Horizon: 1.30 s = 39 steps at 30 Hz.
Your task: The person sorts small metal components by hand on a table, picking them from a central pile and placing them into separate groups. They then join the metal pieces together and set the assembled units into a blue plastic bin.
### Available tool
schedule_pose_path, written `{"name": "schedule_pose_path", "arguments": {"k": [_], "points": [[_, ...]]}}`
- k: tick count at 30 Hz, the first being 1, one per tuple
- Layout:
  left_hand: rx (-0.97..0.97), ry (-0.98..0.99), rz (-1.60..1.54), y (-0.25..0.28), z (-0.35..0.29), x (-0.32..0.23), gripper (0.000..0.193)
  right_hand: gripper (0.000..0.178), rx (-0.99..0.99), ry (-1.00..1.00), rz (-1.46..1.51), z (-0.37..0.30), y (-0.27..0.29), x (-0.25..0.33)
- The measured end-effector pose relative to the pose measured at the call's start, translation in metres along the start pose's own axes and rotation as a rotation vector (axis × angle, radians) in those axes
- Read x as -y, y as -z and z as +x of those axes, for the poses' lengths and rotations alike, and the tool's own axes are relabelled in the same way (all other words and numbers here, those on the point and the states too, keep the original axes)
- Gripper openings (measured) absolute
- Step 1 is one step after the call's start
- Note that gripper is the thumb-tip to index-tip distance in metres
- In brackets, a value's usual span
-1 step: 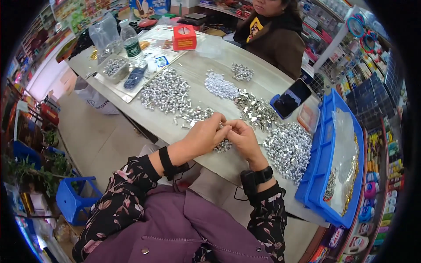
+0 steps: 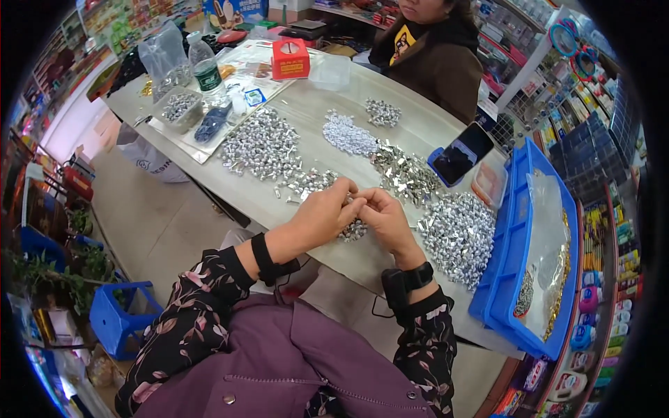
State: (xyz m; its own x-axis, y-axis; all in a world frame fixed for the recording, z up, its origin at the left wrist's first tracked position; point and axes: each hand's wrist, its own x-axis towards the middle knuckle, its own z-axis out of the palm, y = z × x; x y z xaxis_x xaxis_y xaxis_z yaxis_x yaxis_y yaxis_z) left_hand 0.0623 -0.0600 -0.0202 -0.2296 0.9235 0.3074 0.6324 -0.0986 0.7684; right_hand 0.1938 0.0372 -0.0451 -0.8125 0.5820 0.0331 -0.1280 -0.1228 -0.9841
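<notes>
Silver all over the grey table (image 2: 306,104), and right in the thick of it, left hand (image 2: 320,217) and right hand (image 2: 390,224) brought together, thumbs and fingertips pinched and meeting. Pinching what? Too small and too well covered by fingers to tell.

Reading the clock from those fingertips: straight down at six, a little heap (image 2: 354,232) of metal bits, partly hidden under the hands. Close in at ten, a loose scatter (image 2: 313,182); beyond it, also at ten, a broad left pile (image 2: 261,146) of silver pieces. Up at twelve, a paler white pile (image 2: 348,134), with a small far pile (image 2: 383,113) just past it, between twelve and one. Over at two, flat shiny strips (image 2: 404,174), then a phone (image 2: 463,155) on a blue stand. Between three and four, a big right pile (image 2: 456,237), and farther out along that line, a blue basket (image 2: 488,299) with a clear bag in it.

And progress? Looking like mid-stream, judging by the layout: pieces already parted into separate heaps, plenty loose in each, handwork unfinished at the fingertips. Which heap counts as done, impossible to say from here.

Now against the earlier frame: hardly a flicker! Same pinch, same meeting point, no visible growth or shrinkage in any heap. Just a slight nudge of the view, with tabletop items sitting a touch farther toward nine.
</notes>
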Motion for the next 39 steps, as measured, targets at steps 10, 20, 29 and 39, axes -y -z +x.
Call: {"name": "schedule_pose_path", "arguments": {"k": [10,20,29,39], "points": [[-0.027,0.038,-0.040,-0.005,0.004,-0.003,0.022,0.011,-0.005,0.048,0.025,0.002,0.003,-0.001],[0.367,0.112,0.188,0.020,0.044,0.007,0.026,0.013,-0.171,0.229,-0.583,0.003,-0.001,-0.006],[0.213,-0.188,0.489,0.012,0.113,0.074,0.016,0.015,-0.487,0.315,-0.938,0.007,0.043,0.004],[0.184,-0.347,0.555,0.002,0.119,0.083,0.011,0.014,-0.473,0.206,-1.247,0.006,0.038,0.007]]}}
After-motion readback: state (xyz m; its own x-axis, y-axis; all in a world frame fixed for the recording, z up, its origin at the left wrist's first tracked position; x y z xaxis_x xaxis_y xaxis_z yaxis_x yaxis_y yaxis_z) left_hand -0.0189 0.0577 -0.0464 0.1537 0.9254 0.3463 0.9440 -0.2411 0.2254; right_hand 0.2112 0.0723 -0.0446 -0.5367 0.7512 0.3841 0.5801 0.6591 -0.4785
